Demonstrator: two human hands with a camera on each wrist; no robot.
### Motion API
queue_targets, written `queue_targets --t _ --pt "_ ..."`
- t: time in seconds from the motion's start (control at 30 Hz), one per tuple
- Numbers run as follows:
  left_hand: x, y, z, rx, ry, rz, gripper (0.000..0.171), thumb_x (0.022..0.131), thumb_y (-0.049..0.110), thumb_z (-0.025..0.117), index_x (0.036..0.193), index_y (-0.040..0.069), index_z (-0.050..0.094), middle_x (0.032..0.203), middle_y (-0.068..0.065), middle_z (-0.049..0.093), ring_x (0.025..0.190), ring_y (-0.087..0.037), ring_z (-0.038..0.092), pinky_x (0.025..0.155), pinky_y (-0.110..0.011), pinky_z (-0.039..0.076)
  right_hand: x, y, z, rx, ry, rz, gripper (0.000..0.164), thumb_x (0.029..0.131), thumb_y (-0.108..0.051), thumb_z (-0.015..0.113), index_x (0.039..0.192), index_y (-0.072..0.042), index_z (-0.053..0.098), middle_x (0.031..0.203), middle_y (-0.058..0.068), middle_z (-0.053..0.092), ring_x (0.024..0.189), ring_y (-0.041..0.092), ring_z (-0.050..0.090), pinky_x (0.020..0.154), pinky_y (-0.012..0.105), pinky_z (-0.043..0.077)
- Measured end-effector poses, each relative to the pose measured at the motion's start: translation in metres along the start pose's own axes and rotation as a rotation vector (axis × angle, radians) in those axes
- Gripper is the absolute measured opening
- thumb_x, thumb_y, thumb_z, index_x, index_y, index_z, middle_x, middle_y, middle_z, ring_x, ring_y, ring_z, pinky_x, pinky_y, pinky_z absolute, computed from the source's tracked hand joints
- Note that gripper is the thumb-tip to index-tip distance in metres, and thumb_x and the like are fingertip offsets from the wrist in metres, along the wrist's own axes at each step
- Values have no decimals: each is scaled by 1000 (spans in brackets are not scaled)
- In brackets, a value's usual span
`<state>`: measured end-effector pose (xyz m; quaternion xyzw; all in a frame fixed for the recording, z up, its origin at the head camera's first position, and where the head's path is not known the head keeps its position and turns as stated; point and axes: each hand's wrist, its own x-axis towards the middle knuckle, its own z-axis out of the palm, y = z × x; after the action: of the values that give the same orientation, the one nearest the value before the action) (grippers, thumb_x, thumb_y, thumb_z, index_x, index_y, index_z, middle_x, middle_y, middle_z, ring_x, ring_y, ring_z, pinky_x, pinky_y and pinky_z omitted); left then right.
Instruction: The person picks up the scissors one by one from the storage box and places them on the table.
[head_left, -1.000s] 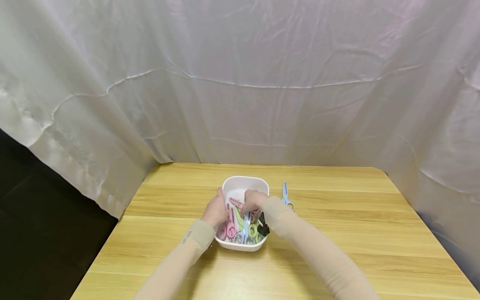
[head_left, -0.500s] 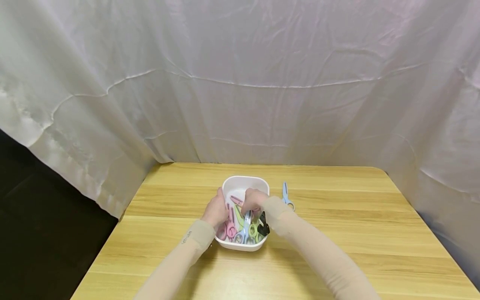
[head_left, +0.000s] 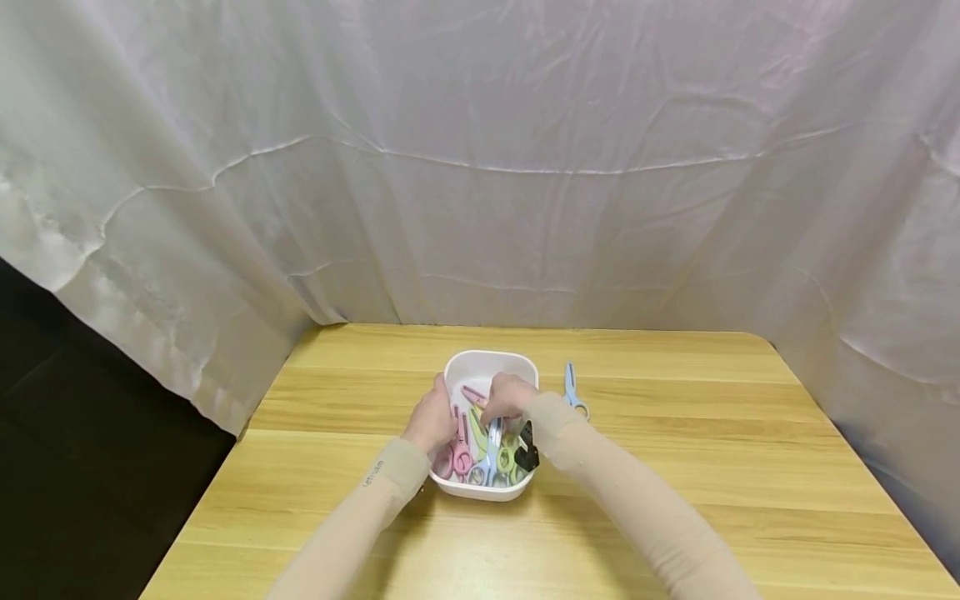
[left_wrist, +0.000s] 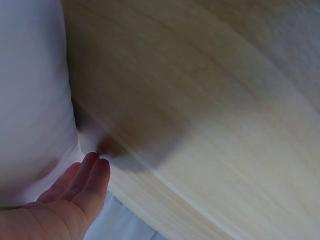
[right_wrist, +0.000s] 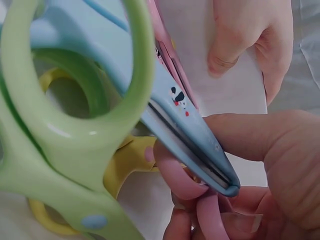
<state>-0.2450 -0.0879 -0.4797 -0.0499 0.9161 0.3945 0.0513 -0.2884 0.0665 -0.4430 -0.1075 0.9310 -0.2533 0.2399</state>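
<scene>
A white plastic basket (head_left: 480, 493) stands on the table, holding several pairs of scissors. My left hand (head_left: 432, 421) grips its left rim, thumb inside; in the left wrist view the fingers (left_wrist: 92, 182) lie along the outer wall. Inside the basket is my right hand (head_left: 512, 396). Its thumb and fingers (right_wrist: 245, 222) close about the handle loops of pink scissors (right_wrist: 180, 177), and the thumb touches the blade of light blue scissors (right_wrist: 185, 120). Pink scissors (head_left: 462, 454) lie by the left wall. Green scissors (right_wrist: 75, 145) and yellow handles (right_wrist: 122, 170) are close by, partly covered.
Another pair of blue scissors (head_left: 572, 392) lies on the wooden table (head_left: 675, 433), right of the basket. A black object (head_left: 527, 450) shows at the basket's right rim, beside my right wrist. Grey-white curtains (head_left: 480, 167) hang behind the table.
My right hand has shifted slightly toward the back of the basket, and the pink blade at its fingertips has moved back a little too. The left hand keeps its place.
</scene>
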Motion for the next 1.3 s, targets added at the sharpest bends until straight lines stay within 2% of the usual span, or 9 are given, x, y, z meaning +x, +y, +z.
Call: queue_targets --t 0.2,0.37,0.6,0.7,0.83,1.1,1.3 --pt "1 0 0 -11 -5 -11 94 82 -16 62 160 4 13 143 -29 53 120 -40 61 106 -48 51 0 0 -1 -7 21 -14 23 76 -13 81 83 -7 60 77 5 64 64 14 60 62 27 57" --pt "1 0 1 -31 -7 -25 95 82 -17 60 161 5 13 145 -28 52 122 -40 60 109 -48 49 1 1 0 0 35 -36 23 75 -14 82 80 -7 60 74 6 66 62 16 66 63 30 61" --pt "0 1 0 -12 -6 -10 91 82 -15 62 159 5 17 137 -28 57 107 -36 65 93 -43 58 5 3 1 41 38 -25 27 71 -11 85 73 -7 58 72 6 65 60 19 68 58 33 62" --pt "0 0 -1 10 -2 2 89 83 -13 63 158 4 18 135 -29 58 106 -35 65 91 -42 58 6 4 2 59 40 -21 28 70 -11 86 75 -7 58 74 7 66 62 19 68 58 33 62" --pt "0 0 -1 10 1 4 89 84 -13 62 159 3 17 137 -29 57 109 -37 65 96 -44 57 7 5 2 52 51 -26 29 69 -13 86 76 -7 59 77 7 66 64 19 68 58 33 61" --pt "1 0 1 5 6 -12 89 83 -13 63 158 5 19 132 -28 60 107 -36 65 94 -45 57 2 4 0 4 87 -36 33 70 -16 86 87 -6 60 87 7 65 78 19 64 72 28 58" --pt "2 -1 1 13 3 -12 89 84 -13 63 159 4 17 132 -28 60 108 -36 65 96 -45 57 0 3 0 33 92 -51 32 71 -14 84 89 -5 60 89 7 65 80 19 64 72 27 58"
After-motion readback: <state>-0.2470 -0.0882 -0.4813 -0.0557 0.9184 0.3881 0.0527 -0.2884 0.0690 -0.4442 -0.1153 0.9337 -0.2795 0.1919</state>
